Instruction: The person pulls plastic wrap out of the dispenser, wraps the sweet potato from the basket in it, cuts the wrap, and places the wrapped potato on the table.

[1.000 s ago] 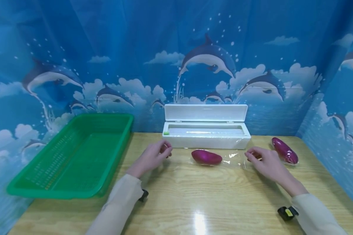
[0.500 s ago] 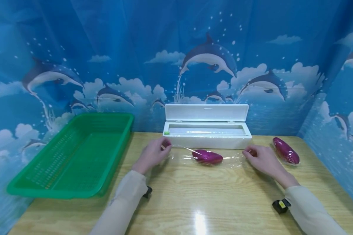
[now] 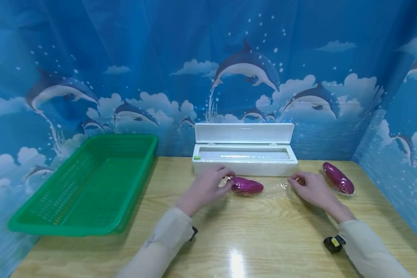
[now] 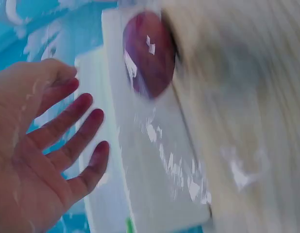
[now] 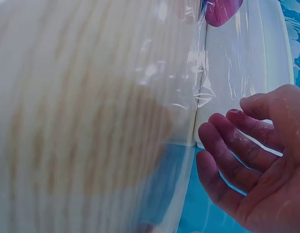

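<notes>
A smooth purple sweet potato (image 3: 248, 186) lies on clear plastic wrap (image 3: 277, 188) in front of a white box. My left hand (image 3: 206, 187) is at its left end, thumb and fingertips bent together on the wrap's left part. In the left wrist view, the thumb and index finger of that hand (image 4: 55, 141) come close together, with film across the view. My right hand (image 3: 312, 191) pinches the wrap's right end, apart from the sweet potato; the right wrist view shows film (image 5: 203, 94) stretching away from its thumb and forefinger.
The white wrap dispenser box (image 3: 244, 168) stands against the dolphin curtain (image 3: 160, 58), its lid (image 3: 243, 133) raised. A second purple sweet potato (image 3: 338, 178), wrapped in film, lies at right. A green basket (image 3: 125, 216) occupies the left side of the wooden table (image 3: 264, 239).
My left hand has moved right, from the left side of the box to the sweet potato's left end, bringing the film's left part along. My right hand shifted slightly left, then stayed.
</notes>
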`<state>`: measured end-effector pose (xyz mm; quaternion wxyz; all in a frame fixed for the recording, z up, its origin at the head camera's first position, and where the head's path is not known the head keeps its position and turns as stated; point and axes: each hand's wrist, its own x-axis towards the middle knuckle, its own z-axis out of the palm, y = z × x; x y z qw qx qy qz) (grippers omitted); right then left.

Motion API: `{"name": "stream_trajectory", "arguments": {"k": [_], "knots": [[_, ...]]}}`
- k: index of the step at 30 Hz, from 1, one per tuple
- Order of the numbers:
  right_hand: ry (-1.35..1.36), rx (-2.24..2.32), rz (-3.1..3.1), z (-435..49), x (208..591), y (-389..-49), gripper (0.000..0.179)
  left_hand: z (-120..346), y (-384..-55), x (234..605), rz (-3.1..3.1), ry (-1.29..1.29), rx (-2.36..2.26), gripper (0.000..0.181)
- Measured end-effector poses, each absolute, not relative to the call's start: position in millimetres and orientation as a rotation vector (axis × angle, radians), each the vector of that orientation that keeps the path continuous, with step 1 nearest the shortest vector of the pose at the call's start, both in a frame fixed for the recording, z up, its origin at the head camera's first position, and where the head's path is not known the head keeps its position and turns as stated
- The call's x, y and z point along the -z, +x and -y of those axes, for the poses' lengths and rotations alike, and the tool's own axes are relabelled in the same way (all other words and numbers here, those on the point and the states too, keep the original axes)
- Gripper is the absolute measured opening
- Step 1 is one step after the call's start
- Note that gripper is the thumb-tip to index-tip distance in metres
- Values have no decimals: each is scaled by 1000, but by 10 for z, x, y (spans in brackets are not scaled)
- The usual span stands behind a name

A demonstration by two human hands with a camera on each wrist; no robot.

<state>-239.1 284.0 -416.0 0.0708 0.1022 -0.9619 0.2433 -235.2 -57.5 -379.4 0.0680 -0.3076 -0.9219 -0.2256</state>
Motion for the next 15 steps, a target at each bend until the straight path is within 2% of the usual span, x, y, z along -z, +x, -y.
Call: {"name": "stream_trajectory", "arguments": {"k": [7,15], "knots": [[275,-752,2887,-2824,4169,-2391,23,354,-2374,3938,2905,-995,521,48],[74,-929,2905,-2889,4142,-2374,33,309,-2471,4030,2946,-936,511,59]]}}
